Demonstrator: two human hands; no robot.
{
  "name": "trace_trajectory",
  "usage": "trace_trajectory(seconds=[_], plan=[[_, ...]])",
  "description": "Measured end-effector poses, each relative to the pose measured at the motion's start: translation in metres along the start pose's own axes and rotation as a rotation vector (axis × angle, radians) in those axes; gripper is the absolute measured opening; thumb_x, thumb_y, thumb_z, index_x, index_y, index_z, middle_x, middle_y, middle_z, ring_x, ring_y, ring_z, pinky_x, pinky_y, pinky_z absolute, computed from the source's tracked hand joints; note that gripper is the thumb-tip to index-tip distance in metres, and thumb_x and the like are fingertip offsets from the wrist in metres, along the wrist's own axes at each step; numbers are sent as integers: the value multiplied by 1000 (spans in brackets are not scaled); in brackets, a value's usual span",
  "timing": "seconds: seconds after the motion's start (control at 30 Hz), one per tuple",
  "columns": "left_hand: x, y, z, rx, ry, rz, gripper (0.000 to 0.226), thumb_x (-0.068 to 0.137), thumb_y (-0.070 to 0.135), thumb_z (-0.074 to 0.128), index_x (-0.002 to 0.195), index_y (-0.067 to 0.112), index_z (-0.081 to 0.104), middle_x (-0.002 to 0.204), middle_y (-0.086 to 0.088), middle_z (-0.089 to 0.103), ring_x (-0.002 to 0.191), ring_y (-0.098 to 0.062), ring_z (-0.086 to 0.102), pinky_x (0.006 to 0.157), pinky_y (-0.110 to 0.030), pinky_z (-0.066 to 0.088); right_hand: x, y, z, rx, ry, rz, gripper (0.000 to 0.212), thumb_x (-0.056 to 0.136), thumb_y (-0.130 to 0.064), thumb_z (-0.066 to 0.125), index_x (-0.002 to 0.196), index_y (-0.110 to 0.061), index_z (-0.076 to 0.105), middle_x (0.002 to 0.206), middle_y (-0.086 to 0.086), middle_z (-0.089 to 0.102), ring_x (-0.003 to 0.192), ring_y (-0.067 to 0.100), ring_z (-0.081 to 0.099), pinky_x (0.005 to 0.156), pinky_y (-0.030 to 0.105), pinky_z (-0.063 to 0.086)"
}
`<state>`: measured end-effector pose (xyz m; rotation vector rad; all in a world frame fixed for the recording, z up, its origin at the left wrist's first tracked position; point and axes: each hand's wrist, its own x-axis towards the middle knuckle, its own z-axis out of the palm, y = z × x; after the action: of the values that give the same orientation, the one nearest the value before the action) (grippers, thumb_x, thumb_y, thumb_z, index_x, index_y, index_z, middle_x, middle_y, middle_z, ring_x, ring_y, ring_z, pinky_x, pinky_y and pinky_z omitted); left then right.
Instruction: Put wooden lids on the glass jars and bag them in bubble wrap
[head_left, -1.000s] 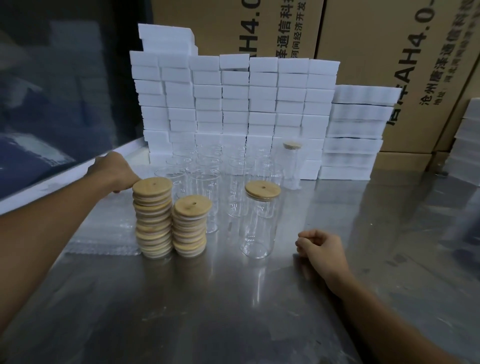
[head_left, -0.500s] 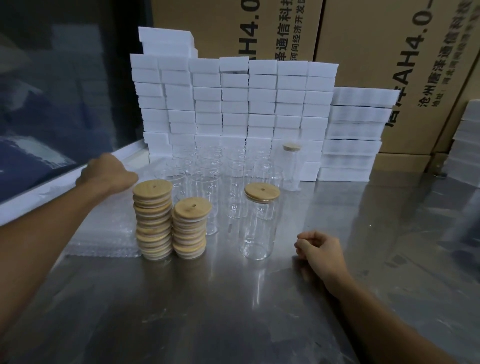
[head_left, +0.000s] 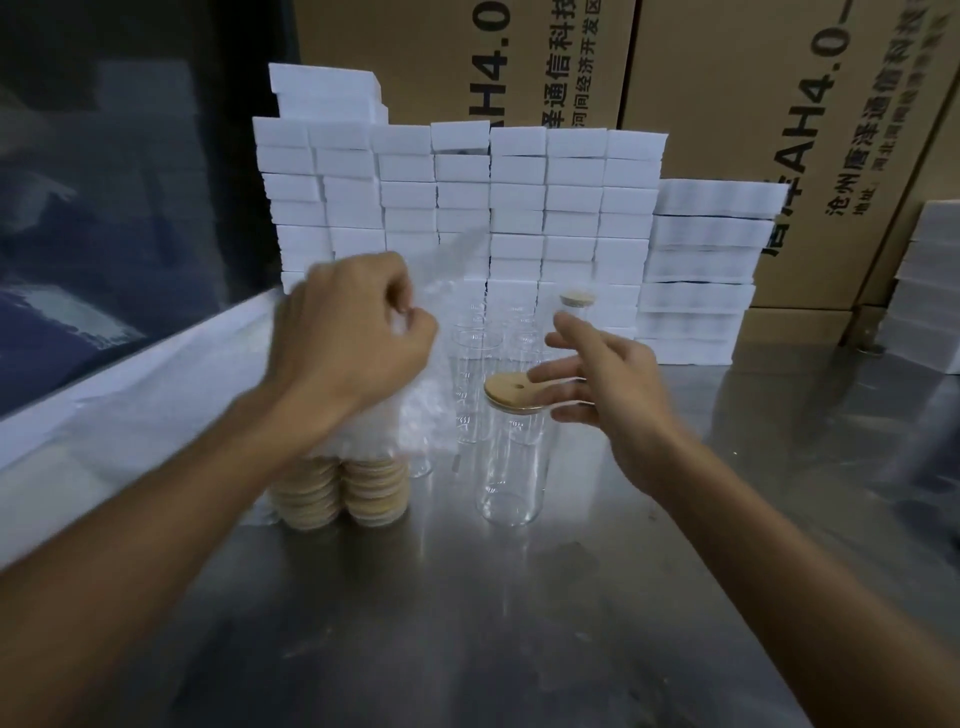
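Cardboard cartons (head_left: 701, 78): brown, printed with black characters, stacked along the back wall.

Worktop (head_left: 467, 623): brushed steel, reflective, carrying all items below.

White boxes (head_left: 467, 208): small, flat, piled in close columns at the rear of the worktop; a lower pile (head_left: 711, 270) stands to their right, another at the far right edge.

Bubble wrap bag (head_left: 421, 395): translucent, blurred, raised above the worktop in front of the lid stacks and hanging down over their tops. Left hand (head_left: 348, 338): grip clenched on the bag's upper part, thumb and fingers pinching it.

Lidded glass jar (head_left: 511, 462): tall, clear, upright on the worktop at centre, just right of the lid stacks; wooden lid (head_left: 511, 392) seated on its mouth, one small hole in it. Right hand (head_left: 608, 384): grip released, fingers spread and straight, hovering beside the lid's right edge; contact cannot be told.

Open glass jars (head_left: 472, 364): clear, upright, grouped behind the lidded jar, before the white boxes. A second lidded jar (head_left: 576, 306) stands at the back of the group.

Lid stacks (head_left: 343, 491): two columns of wooden lids side by side on the worktop, upper portions hidden by the bag.
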<state>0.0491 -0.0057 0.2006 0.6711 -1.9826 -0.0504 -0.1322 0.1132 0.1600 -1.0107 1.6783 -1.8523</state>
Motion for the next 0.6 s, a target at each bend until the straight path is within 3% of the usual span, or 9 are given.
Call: trace_trajectory(seconds=[0.13,0.2,0.3,0.37,0.43,0.5,0.6], plan=[[-51,23,13,-19,-14,283,10,80,21,62,74,18,54,67,8,49,57,-17,48,52,-30,41,-8,-19,8,-100,-86,44,56,86,-67,62,101,-14,67,78,-1,78,52,18,67,50,23,53],[-73,27,22,-33,-48,389,11,82,17,63,76,15,55,71,4,49,60,-19,49,51,-36,43,-9,-17,10,-186,-37,10,53,87,-56,69,92,-3,69,76,1,78,41,12,55,43,22,46],[-96,24,36,-41,-175,409,14,78,21,68,77,17,55,72,5,51,61,-15,49,53,-37,45,-11,-8,9,-234,-17,-74,21,91,-24,73,83,-4,73,74,-1,77,39,1,50,42,15,38],[-100,24,39,-174,-270,198,19,75,34,69,77,22,55,69,8,52,57,-9,47,53,-32,44,-13,-3,7,-282,-43,-137,10,90,-17,75,84,-10,77,73,-6,76,55,0,64,50,13,46],[-93,26,41,-516,-286,-184,28,74,43,71,74,19,56,61,6,56,50,-10,47,47,-27,40,-15,5,7,-367,-64,-200,4,87,-17,78,83,-15,78,78,-7,77,75,4,71,68,17,54],[-79,27,44,-773,-287,-550,42,80,51,71,75,11,59,55,4,59,46,-14,49,40,-21,36,-19,11,7,-432,-85,-260,5,85,-17,81,82,-18,77,79,-8,76,78,2,69,70,13,50],[-64,29,45,-804,-331,-784,56,82,65,61,82,9,64,57,2,64,44,-16,54,37,-22,34,-24,19,9,-504,-107,-351,15,83,-18,83,74,-24,72,74,-13,71,72,-1,64,65,9,43]])
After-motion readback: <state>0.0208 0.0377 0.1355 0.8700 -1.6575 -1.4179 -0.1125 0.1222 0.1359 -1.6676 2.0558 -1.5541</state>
